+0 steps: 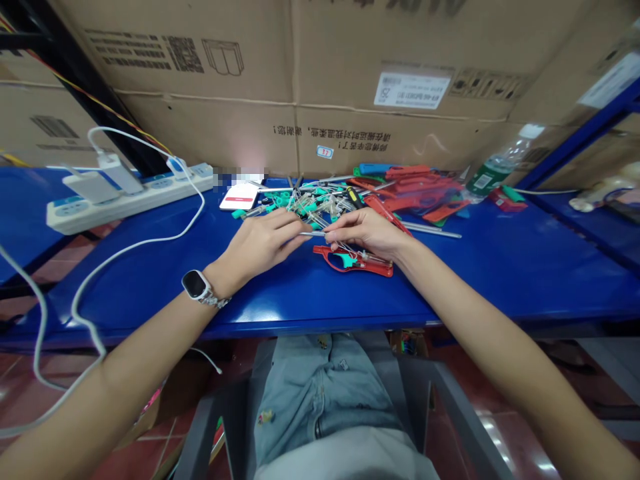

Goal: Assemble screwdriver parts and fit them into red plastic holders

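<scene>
A thin metal tube [315, 234] spans the gap between my two hands, just above the blue table. My left hand [267, 241], with a watch on its wrist, pinches the tube's left end. The fingertips of my right hand [367, 230] close on its right end, where thin white wires hang below. Right under that hand lies an opened red lighter shell [370, 268] with a green trigger [346, 259] and small parts inside. Behind both hands is a heap of green and clear lighter parts [315, 200]. What the left fingers cover is hidden.
Red lighter shells [415, 190] are piled at the back right, beside a plastic bottle [493, 173]. A yellow-black screwdriver [355, 197] and metal tubes [435, 231] lie nearby. At left is a power strip [135, 200] with a white cable. Cardboard boxes [225, 120] wall off the back.
</scene>
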Demonstrator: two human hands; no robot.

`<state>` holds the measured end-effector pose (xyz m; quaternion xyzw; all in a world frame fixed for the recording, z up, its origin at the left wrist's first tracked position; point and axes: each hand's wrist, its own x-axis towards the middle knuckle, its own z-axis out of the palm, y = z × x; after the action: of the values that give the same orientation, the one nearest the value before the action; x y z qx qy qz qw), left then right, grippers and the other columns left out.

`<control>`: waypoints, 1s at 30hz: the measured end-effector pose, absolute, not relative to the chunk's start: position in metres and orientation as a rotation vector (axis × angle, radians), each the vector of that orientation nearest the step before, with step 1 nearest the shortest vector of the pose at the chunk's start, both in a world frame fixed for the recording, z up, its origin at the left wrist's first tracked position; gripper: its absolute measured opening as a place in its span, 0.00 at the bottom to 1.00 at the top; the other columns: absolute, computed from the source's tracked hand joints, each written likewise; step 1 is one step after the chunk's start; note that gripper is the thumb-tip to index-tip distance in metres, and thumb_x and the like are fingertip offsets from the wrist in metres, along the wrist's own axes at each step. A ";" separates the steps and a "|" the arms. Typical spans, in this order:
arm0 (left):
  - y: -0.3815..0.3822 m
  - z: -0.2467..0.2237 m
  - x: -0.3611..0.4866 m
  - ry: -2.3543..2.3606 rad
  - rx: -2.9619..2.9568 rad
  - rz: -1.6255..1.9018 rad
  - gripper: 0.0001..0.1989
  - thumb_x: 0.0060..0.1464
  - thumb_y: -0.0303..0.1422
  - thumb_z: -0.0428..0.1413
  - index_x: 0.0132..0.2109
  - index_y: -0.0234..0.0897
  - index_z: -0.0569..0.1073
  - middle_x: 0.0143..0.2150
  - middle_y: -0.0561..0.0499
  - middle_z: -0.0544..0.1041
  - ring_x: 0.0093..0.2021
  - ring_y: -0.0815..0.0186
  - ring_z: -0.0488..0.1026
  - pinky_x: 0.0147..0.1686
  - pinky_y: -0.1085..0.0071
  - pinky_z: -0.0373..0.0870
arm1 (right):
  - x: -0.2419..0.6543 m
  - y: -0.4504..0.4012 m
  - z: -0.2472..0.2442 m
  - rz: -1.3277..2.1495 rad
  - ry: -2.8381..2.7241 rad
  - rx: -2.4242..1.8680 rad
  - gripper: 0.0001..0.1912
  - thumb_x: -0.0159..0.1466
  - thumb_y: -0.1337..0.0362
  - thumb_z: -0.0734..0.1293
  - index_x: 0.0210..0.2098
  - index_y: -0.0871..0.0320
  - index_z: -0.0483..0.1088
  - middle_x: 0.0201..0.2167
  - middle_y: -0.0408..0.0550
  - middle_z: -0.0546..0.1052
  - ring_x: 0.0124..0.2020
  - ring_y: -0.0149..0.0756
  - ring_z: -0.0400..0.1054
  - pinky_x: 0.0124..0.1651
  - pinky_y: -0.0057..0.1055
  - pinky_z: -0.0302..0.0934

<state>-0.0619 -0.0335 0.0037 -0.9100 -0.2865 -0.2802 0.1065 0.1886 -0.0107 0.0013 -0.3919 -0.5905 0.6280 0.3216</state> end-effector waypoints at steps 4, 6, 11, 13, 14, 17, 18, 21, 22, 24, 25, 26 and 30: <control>-0.032 0.002 -0.064 -0.867 -2.724 -0.839 0.14 0.72 0.38 0.49 0.49 0.37 0.77 0.41 0.46 0.83 0.39 0.61 0.80 0.36 0.67 0.73 | 0.187 -0.012 0.000 1.575 -1.556 -1.015 0.10 0.51 0.62 0.82 0.31 0.56 0.81 0.26 0.44 0.82 0.28 0.33 0.76 0.36 0.32 0.71; -0.032 0.002 -0.064 -0.874 -2.752 -0.820 0.15 0.73 0.39 0.48 0.50 0.37 0.78 0.41 0.46 0.83 0.40 0.61 0.80 0.36 0.66 0.74 | 0.187 -0.012 0.000 1.560 -1.562 -0.977 0.12 0.50 0.61 0.82 0.30 0.56 0.80 0.26 0.44 0.82 0.29 0.33 0.76 0.36 0.32 0.72; -0.033 0.001 -0.064 -0.903 -2.819 -0.804 0.16 0.73 0.40 0.47 0.53 0.38 0.77 0.44 0.46 0.83 0.41 0.61 0.82 0.37 0.67 0.74 | 0.188 -0.013 0.001 1.567 -1.607 -0.918 0.15 0.49 0.59 0.82 0.32 0.57 0.78 0.27 0.44 0.82 0.30 0.33 0.77 0.37 0.32 0.73; -0.033 0.000 -0.065 -0.963 -2.842 -0.829 0.15 0.72 0.40 0.49 0.53 0.38 0.76 0.44 0.46 0.83 0.40 0.62 0.81 0.37 0.68 0.74 | 0.187 -0.013 0.002 1.557 -1.639 -0.912 0.15 0.50 0.59 0.81 0.33 0.57 0.77 0.27 0.43 0.82 0.30 0.33 0.77 0.37 0.33 0.73; -0.033 0.000 -0.065 -0.991 -2.850 -0.848 0.14 0.71 0.40 0.50 0.52 0.38 0.75 0.43 0.46 0.83 0.38 0.62 0.81 0.36 0.68 0.74 | 0.188 -0.013 0.002 1.547 -1.655 -0.912 0.15 0.50 0.60 0.81 0.33 0.57 0.77 0.27 0.43 0.81 0.30 0.34 0.77 0.38 0.33 0.73; -0.031 -0.001 -0.067 -0.979 -2.895 -0.915 0.11 0.70 0.39 0.52 0.48 0.38 0.75 0.41 0.47 0.82 0.36 0.64 0.79 0.34 0.70 0.73 | 0.188 -0.014 0.003 1.515 -1.692 -0.919 0.13 0.53 0.61 0.80 0.34 0.56 0.76 0.28 0.44 0.81 0.31 0.35 0.78 0.39 0.35 0.74; -0.031 -0.001 -0.067 -0.948 -2.909 -0.933 0.11 0.71 0.39 0.52 0.46 0.38 0.75 0.40 0.47 0.82 0.36 0.64 0.79 0.35 0.70 0.73 | 0.189 -0.014 0.002 1.510 -1.700 -0.916 0.13 0.53 0.61 0.80 0.34 0.56 0.76 0.28 0.44 0.81 0.32 0.36 0.78 0.40 0.35 0.74; -0.030 -0.001 -0.068 -0.902 -2.886 -0.945 0.12 0.71 0.39 0.52 0.45 0.38 0.76 0.39 0.48 0.82 0.36 0.64 0.79 0.35 0.70 0.72 | 0.190 -0.014 0.001 1.524 -1.714 -0.891 0.14 0.53 0.60 0.80 0.35 0.56 0.75 0.29 0.44 0.81 0.32 0.36 0.79 0.40 0.35 0.74; -0.030 -0.001 -0.068 -0.909 -2.859 -0.942 0.12 0.71 0.40 0.52 0.45 0.38 0.77 0.38 0.48 0.82 0.36 0.64 0.79 0.34 0.70 0.71 | 0.191 -0.014 0.001 1.531 -1.712 -0.886 0.15 0.53 0.60 0.80 0.36 0.56 0.75 0.29 0.44 0.81 0.32 0.36 0.79 0.40 0.35 0.74; -0.030 -0.002 -0.068 -0.929 -2.808 -0.947 0.12 0.71 0.40 0.52 0.47 0.38 0.77 0.38 0.48 0.83 0.35 0.64 0.79 0.32 0.70 0.71 | 0.190 -0.014 0.000 1.537 -1.682 -0.882 0.16 0.54 0.58 0.79 0.37 0.56 0.75 0.30 0.44 0.82 0.32 0.35 0.79 0.40 0.35 0.74; -0.030 -0.002 -0.067 -0.938 -2.784 -0.955 0.13 0.71 0.41 0.52 0.47 0.38 0.77 0.38 0.48 0.83 0.34 0.64 0.79 0.32 0.70 0.70 | 0.190 -0.014 -0.001 1.541 -1.658 -0.881 0.16 0.54 0.58 0.79 0.38 0.56 0.75 0.30 0.44 0.82 0.32 0.35 0.78 0.40 0.34 0.74; -0.030 -0.003 -0.067 -0.945 -2.759 -0.959 0.13 0.71 0.41 0.52 0.47 0.38 0.76 0.38 0.48 0.83 0.34 0.64 0.80 0.32 0.70 0.70 | 0.189 -0.014 -0.001 1.549 -1.631 -0.879 0.16 0.54 0.57 0.79 0.38 0.56 0.74 0.30 0.44 0.82 0.32 0.35 0.78 0.39 0.33 0.73; -0.032 -0.001 -0.066 -0.936 -2.681 -0.896 0.13 0.72 0.39 0.50 0.46 0.37 0.77 0.38 0.47 0.83 0.35 0.63 0.80 0.31 0.70 0.70 | 0.188 -0.012 -0.003 1.602 -1.578 -0.879 0.17 0.53 0.58 0.80 0.37 0.56 0.74 0.30 0.44 0.81 0.31 0.34 0.77 0.35 0.30 0.71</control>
<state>-0.0658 -0.0324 -0.0014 -0.8973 -0.3134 -0.2998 0.0821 0.1879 -0.0123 -0.0028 -0.3402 -0.6108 0.6202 0.3557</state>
